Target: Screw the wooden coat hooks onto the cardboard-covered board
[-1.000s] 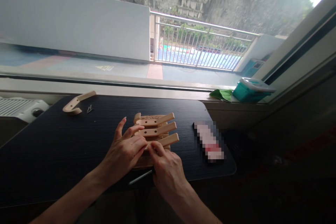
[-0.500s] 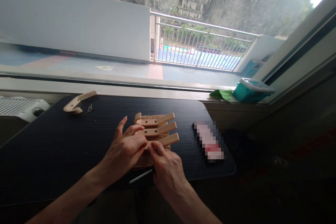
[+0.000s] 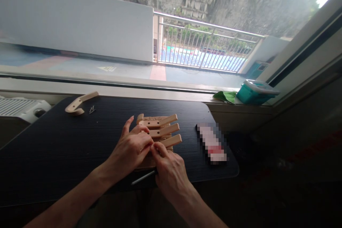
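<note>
A wooden rack with three hook-shaped pegs [image 3: 160, 130] lies on the black tabletop [image 3: 66, 142]. My left hand [image 3: 130, 148] rests on the rack's near-left part, fingers bent and pressing it, index finger raised. My right hand [image 3: 168, 169] meets it from the near side, thumb and forefinger pinched at the base of the nearest peg [image 3: 171, 140]; what they pinch is too small to make out. A thin metal rod [image 3: 143, 177], perhaps a screwdriver shaft, lies under my right hand.
A loose wooden hook [image 3: 78, 103] and small dark screws [image 3: 92, 109] lie at the table's far left. A blurred-out flat object [image 3: 212, 142] lies to the right. A teal box [image 3: 256, 92] and green cloth [image 3: 226, 96] sit on the windowsill. A white radiator [image 3: 21, 108] stands left.
Both hands have stayed at the rack's near end. My left hand shifted slightly forward over the rack. The rack has not visibly moved.
</note>
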`<state>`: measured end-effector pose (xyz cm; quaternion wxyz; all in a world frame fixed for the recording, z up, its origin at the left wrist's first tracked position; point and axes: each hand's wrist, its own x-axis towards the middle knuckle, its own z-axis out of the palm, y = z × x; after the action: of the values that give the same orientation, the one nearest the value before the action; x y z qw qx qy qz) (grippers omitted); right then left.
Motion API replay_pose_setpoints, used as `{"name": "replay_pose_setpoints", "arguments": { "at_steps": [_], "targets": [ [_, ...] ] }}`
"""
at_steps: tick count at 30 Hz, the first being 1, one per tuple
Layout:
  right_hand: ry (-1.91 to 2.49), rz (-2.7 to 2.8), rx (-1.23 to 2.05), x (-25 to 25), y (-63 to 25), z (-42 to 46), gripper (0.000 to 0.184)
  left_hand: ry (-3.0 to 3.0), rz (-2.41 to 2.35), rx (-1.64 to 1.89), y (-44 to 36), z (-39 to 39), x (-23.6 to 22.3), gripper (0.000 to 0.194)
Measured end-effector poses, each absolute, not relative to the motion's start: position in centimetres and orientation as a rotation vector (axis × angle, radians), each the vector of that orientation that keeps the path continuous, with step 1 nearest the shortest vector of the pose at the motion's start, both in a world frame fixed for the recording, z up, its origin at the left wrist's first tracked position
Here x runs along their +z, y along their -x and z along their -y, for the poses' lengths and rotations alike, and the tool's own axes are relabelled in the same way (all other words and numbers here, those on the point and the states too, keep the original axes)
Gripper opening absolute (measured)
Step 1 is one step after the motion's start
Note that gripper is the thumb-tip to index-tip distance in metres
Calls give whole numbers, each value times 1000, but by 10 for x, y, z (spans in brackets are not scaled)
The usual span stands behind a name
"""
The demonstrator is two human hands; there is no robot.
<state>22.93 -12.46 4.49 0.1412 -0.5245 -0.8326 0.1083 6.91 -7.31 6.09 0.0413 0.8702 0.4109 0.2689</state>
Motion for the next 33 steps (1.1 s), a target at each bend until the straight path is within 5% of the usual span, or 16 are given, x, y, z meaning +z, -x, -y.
{"name": "replay_pose_setpoints", "arguments": {
  "at_steps": [12, 33],
  "targets": [
    [1419, 2356, 364, 32, -232, 140, 66, -2686, -1219, 850, -72, 69, 61, 16],
    [1487, 2372, 339, 40, -227, 134, 35, -2565, -1157, 781, -86, 57, 59, 13]
  ]
}}
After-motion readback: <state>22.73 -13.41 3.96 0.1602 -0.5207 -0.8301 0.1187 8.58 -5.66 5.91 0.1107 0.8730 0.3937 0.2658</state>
